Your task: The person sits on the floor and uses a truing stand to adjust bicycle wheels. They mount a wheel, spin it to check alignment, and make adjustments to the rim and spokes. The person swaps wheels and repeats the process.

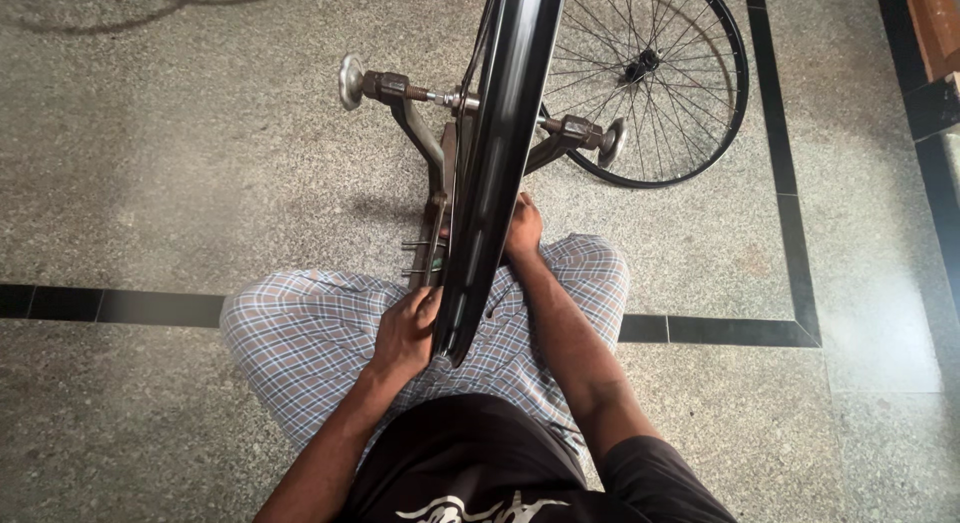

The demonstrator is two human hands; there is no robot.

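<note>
A black bicycle wheel rim [500,153] stands upright in a rusty metal truing stand [420,123], seen edge-on in front of me. My left hand [405,333] grips the near edge of the rim on its left side. My right hand [523,228] rests against the rim's right side farther forward; its fingers are partly hidden behind the rim. I sit on the floor with my legs in checked cloth on either side of the stand.
A second spoked black wheel [655,78] lies on the speckled stone floor behind the stand at the right. Black inlay strips [740,331] cross the floor. A wooden edge [935,23] shows at the top right corner.
</note>
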